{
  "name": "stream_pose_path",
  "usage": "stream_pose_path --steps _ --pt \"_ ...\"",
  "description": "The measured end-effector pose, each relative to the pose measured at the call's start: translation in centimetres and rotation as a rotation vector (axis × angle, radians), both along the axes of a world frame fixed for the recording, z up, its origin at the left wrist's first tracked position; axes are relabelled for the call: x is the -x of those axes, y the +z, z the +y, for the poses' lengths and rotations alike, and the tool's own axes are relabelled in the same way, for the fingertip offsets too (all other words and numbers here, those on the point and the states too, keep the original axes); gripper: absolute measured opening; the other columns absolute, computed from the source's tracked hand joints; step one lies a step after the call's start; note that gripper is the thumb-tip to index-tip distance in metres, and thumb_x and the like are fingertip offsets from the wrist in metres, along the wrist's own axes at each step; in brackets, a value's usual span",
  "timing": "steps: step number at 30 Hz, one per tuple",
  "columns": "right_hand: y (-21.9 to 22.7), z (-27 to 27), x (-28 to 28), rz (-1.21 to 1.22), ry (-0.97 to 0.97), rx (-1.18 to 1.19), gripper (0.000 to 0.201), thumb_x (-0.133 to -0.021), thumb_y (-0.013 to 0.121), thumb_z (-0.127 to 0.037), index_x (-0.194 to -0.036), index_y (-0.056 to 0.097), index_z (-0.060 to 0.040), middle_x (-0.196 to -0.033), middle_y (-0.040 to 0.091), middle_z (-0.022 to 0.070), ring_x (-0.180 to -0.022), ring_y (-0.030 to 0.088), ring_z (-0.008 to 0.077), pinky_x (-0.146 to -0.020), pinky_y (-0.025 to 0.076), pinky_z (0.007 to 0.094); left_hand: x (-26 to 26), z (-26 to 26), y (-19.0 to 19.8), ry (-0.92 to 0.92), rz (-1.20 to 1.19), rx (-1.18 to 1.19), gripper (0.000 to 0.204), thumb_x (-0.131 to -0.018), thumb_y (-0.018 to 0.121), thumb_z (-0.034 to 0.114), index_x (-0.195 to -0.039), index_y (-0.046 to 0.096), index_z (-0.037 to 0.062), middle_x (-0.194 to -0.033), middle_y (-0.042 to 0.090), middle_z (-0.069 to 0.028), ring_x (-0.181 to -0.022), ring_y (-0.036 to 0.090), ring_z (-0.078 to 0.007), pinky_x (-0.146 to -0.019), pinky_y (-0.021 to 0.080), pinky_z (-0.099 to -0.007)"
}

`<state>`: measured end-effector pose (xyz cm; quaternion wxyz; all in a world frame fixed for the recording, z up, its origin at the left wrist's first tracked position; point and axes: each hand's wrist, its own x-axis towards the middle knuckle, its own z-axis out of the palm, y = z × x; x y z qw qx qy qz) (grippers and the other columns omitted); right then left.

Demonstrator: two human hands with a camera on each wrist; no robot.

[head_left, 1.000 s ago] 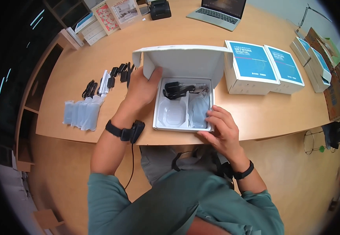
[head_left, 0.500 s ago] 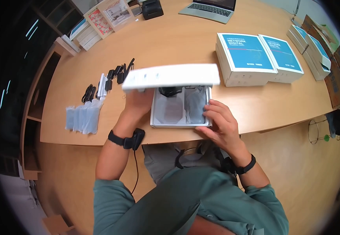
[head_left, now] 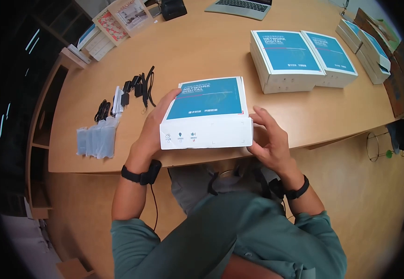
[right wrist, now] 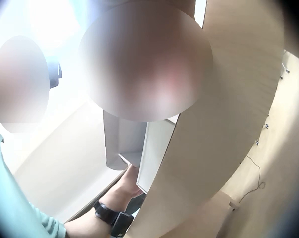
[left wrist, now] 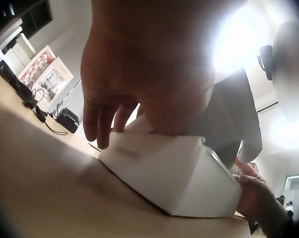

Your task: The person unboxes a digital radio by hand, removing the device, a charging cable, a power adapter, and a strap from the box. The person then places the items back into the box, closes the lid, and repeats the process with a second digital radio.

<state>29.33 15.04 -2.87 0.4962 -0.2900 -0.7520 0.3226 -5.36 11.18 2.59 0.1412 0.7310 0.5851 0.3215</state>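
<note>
A white cardboard box with a blue printed lid [head_left: 206,100] sits at the table's front edge, its lid lowered toward me so that its contents are hidden in the head view. In the left wrist view its lid panel [left wrist: 233,114] still stands at a slant above the white box wall [left wrist: 144,163]. My left hand [head_left: 153,123] grips the box along its left side, fingers reaching over the wall. At the right front corner my right hand [head_left: 274,142] holds the box, thumb low at the front and bent fingers by the side.
Two similar boxes [head_left: 288,53] stand at the right, with slimmer boxes [head_left: 374,56] beyond. To the left lie bagged items [head_left: 97,139], coiled cables [head_left: 102,111] and black adapters [head_left: 130,88]. A laptop [head_left: 239,7], upright books [head_left: 127,18] and a black device [head_left: 173,8] are at the back.
The lid has swung from upright down toward me over the box, covering the cable, tray and bagged item inside. My left hand moved with it; my right hand stays at the right corner.
</note>
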Motion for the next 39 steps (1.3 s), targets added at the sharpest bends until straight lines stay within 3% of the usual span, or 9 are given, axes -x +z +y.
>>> stream_pose_path --steps 5,13,15,22,28,31,33,37,39 --pt "1.1 0.2 -1.1 -0.095 0.129 -0.143 0.075 -0.084 0.084 0.001 -0.156 0.062 -0.0073 -0.140 0.072 0.0192 -0.122 0.073 0.0386 -0.105 0.059 0.0443 -0.4 -3.2 1.5 -0.020 -0.094 0.099 0.074 -0.099 0.081 0.017 -0.164 0.048 0.0056 -0.150 0.067 -0.0227 -0.135 0.069 -0.0359 -0.112 0.054 -0.0391" --pt "0.3 0.2 -0.9 -0.031 0.086 -0.205 0.070 -0.081 0.083 0.002 -0.148 0.067 -0.0076 -0.127 0.076 0.0155 -0.112 0.074 0.0366 -0.095 0.062 0.0434 -1.1 -7.2 -0.8 -0.003 -0.160 0.099 0.077 -0.096 0.086 0.009 -0.163 0.049 0.0032 -0.144 0.071 -0.0184 -0.130 0.071 -0.0246 -0.107 0.057 -0.0368" --pt "0.7 -0.1 -1.0 -0.053 0.075 -0.265 0.068 -0.080 0.083 0.003 -0.146 0.068 -0.0075 -0.122 0.077 0.0141 -0.107 0.074 0.0354 -0.093 0.062 0.0428 -0.9 -7.5 -0.7 0.070 -0.213 0.123 0.070 -0.101 0.079 0.011 -0.164 0.050 0.0008 -0.148 0.070 -0.0143 -0.132 0.068 -0.0217 -0.114 0.051 -0.0349" --pt "1.6 -1.3 -1.1 0.010 0.060 -0.337 0.064 -0.074 0.084 -0.001 -0.136 0.074 -0.0053 -0.114 0.075 0.0122 -0.102 0.071 0.0326 -0.085 0.060 0.0420 -1.1 -7.3 0.0 0.098 -0.161 0.064 0.058 -0.108 0.073 0.021 -0.159 0.055 -0.0010 -0.140 0.073 -0.0134 -0.126 0.069 -0.0196 -0.111 0.053 -0.0348" --pt "1.9 -1.8 -1.2 -0.016 0.113 -0.261 0.056 -0.078 0.086 -0.005 -0.133 0.075 -0.0067 -0.114 0.075 0.0108 -0.103 0.070 0.0332 -0.087 0.060 0.0421 -1.1 -7.4 -0.3 0.139 -0.015 -0.051 0.053 -0.103 0.080 0.022 -0.148 0.064 -0.0003 -0.123 0.078 -0.0174 -0.103 0.077 -0.0249 -0.095 0.059 -0.0369" --pt "1.6 -1.7 -1.0 -0.063 0.071 -0.324 0.052 -0.081 0.086 -0.006 -0.131 0.075 -0.0070 -0.114 0.076 0.0097 -0.103 0.070 0.0331 -0.088 0.060 0.0426 -1.4 -7.7 0.0 0.185 -0.005 -0.028 0.053 -0.104 0.078 0.022 -0.149 0.065 -0.0013 -0.117 0.079 -0.0111 -0.101 0.074 -0.0183 -0.093 0.057 -0.0327" --pt "1.3 -1.7 -0.9 -0.082 0.053 -0.338 0.049 -0.082 0.085 -0.005 -0.130 0.075 -0.0065 -0.115 0.076 0.0093 -0.102 0.069 0.0328 -0.087 0.060 0.0426 -1.2 -7.8 -0.3 0.160 0.062 -0.056 0.051 -0.099 0.079 0.011 -0.147 0.066 -0.0009 -0.108 0.080 -0.0161 -0.091 0.077 -0.0233 -0.086 0.060 -0.0344" --pt "0.6 -1.8 -0.9 -0.091 0.053 -0.334 0.049 -0.082 0.084 -0.002 -0.130 0.076 -0.0075 -0.116 0.075 0.0091 -0.102 0.069 0.0317 -0.087 0.060 0.0415 -1.9 -8.5 -1.0 0.179 0.042 -0.026 0.053 -0.096 0.078 0.005 -0.147 0.066 -0.0016 -0.109 0.080 -0.0166 -0.093 0.078 -0.0234 -0.086 0.060 -0.0339" --pt "0.4 -1.9 -0.9 -0.081 0.039 -0.321 0.049 -0.082 0.084 0.001 -0.129 0.077 -0.0090 -0.115 0.074 0.0086 -0.100 0.070 0.0300 -0.085 0.060 0.0403 -2.1 -8.7 -1.4 0.183 0.055 -0.025 0.058 -0.097 0.075 0.000 -0.154 0.062 0.0004 -0.113 0.080 -0.0104 -0.093 0.072 -0.0148 -0.086 0.058 -0.0298"
